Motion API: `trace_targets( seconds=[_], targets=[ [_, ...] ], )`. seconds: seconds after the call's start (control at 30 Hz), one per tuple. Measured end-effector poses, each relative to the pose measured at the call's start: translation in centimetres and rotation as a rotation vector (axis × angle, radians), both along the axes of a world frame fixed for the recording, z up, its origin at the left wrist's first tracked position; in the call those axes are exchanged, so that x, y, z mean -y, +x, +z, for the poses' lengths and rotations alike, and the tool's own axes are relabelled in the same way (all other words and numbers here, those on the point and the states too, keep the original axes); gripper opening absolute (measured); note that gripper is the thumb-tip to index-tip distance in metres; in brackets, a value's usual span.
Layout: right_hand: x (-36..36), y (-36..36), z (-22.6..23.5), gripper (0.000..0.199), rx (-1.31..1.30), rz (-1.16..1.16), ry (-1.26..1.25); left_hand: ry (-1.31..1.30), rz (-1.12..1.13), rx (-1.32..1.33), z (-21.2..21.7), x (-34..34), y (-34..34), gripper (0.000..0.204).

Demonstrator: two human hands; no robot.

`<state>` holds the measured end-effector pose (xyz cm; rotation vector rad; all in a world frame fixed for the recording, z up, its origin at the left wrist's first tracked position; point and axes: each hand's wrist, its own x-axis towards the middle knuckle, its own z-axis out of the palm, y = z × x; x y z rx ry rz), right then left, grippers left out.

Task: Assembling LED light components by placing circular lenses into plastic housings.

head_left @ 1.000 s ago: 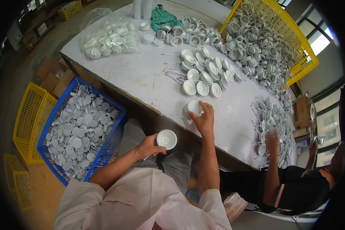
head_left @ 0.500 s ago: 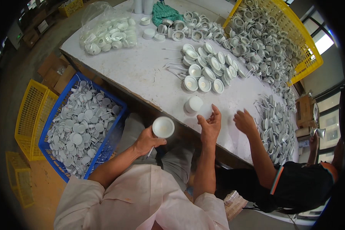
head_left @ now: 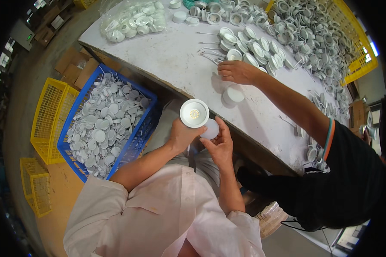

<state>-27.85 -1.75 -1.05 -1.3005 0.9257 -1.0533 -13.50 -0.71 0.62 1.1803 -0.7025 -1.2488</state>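
Note:
My left hand [head_left: 182,135] grips a white round LED downlight [head_left: 194,113] in front of the table edge. Its open face is up, and a ring of small yellow LEDs shows inside. Close beside it, my right hand [head_left: 220,145] pinches a thin translucent white diffuser disc [head_left: 209,129], held just below the lamp's rim. On the table, a short stack of white discs [head_left: 233,95] stands near the edge. Beyond it lies a group of downlights [head_left: 257,49] with their wires pointing left. A co-worker's hand [head_left: 238,72] reaches over the nearest of them.
To my left, a blue crate [head_left: 64,132] holds many white round lamps with wires, with yellow crates [head_left: 47,122] beside it. A clear bag [head_left: 133,21] of white rings sits on the table [head_left: 158,60]. At the back right, a yellow basket [head_left: 364,55] spills lamp housings. The co-worker's arm [head_left: 291,96] crosses the right side.
My right hand has moved from beside the disc stack to the downlight, carrying a diffuser disc. The co-worker's arm has stretched left across the table to the downlights. The view has shifted slightly.

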Motion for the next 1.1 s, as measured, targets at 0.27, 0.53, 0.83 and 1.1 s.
trace_targets(
  seconds=[0.27,0.53,0.83,1.1],
  targets=[
    [-0.5,0.1,-0.7,0.012,0.205,-0.094,0.461,0.052,-0.066,0.062,-0.5,-1.1,1.0,0.024],
    [-0.3,-0.1,-2.3,0.014,0.322,-0.102,0.523,0.118,-0.080,-0.104,-0.5,-0.3,1.7,0.023],
    [1.2,-2.9,-0.4,0.007,0.268,-0.378,0.414,0.036,-0.288,-0.083,-1.9,1.1,1.6,0.051],
    [1.6,-1.5,-1.5,0.009,0.360,-0.307,0.426,-0.076,-0.362,0.099,-2.3,1.4,2.1,0.052]
  ],
)
